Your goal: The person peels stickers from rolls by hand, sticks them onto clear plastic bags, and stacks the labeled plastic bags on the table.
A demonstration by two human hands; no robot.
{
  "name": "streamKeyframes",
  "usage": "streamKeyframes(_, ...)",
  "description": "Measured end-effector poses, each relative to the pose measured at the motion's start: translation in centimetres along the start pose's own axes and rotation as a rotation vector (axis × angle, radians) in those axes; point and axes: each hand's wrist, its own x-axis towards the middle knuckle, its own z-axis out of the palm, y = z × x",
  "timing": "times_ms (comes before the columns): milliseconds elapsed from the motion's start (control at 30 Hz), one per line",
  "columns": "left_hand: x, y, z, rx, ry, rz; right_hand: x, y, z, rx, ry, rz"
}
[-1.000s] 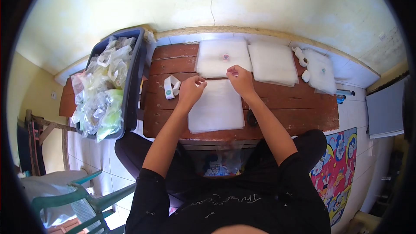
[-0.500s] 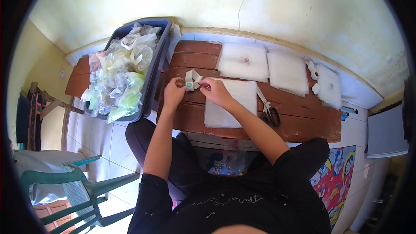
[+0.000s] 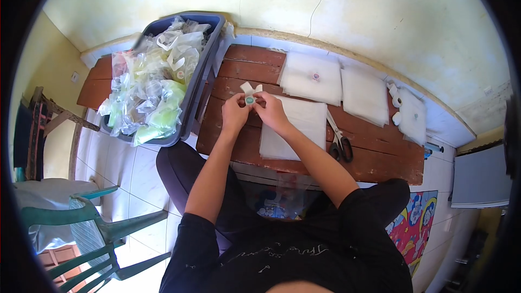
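My left hand (image 3: 235, 113) and my right hand (image 3: 272, 113) meet over the brown wooden table (image 3: 230, 88). Both pinch a white sticker strip (image 3: 247, 88) whose loose ends curl up past the fingertips. A round green sticker (image 3: 249, 100) shows on it between my thumbs. Whether the sticker is partly peeled, I cannot tell. Beside my right hand lies a stack of clear plastic bags (image 3: 293, 130), partly under my forearm. Scissors (image 3: 340, 140) with black handles rest at the stack's right side.
A grey tub (image 3: 191, 97) heaped with plastic bags (image 3: 146, 87) stands at the left. More bag stacks (image 3: 312, 89) (image 3: 364, 95) (image 3: 415, 122) lie along the wall side, with small white rolls (image 3: 396, 97) among them. A green chair (image 3: 70, 216) stands at lower left.
My hands have come together, with the right hand now pinching the strip near the green sticker beside the left. The whole view has also shifted slightly.
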Motion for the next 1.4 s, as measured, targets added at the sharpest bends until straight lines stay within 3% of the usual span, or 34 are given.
streamKeyframes(167,-2.2,5.2,-0.2,-0.073,-0.082,0.108,-1.8,-3.1,-5.0,0.436,0.004,0.107)
streamKeyframes(300,-4.1,5.8,1.9,-0.251,-0.231,0.171,-4.8,-3.9,-9.4,0.315,-0.018,0.109)
streamKeyframes(400,-5.9,6.6,3.6,-0.214,-0.295,0.182,-7.3,-3.8,-11.8,0.256,0.015,0.147)
streamKeyframes(567,-8.8,8.5,5.3,-0.333,-0.458,0.077,-11.1,-2.8,-13.6,0.173,0.191,0.114)
streamKeyframes(767,-10.2,7.1,7.3,-0.409,-0.561,-0.013,-13.5,-3.0,-14.0,0.321,0.185,0.319)
streamKeyframes(900,-10.2,6.5,8.2,-0.587,-0.6,-0.085,-13.2,-3.5,-14.4,0.374,0.201,0.289)
streamKeyframes(1100,-10.0,7.7,7.1,-0.55,-0.686,-0.25,-13.0,-3.1,-14.5,0.342,0.218,0.288)
streamKeyframes(1267,-10.4,6.8,8.0,-0.74,-0.604,-0.238,-12.9,-4.3,-14.0,0.342,0.331,0.258)
streamKeyframes(1400,-10.4,6.8,7.8,-0.728,-0.537,-0.181,-13.1,-4.9,-14.1,0.036,0.296,0.005)
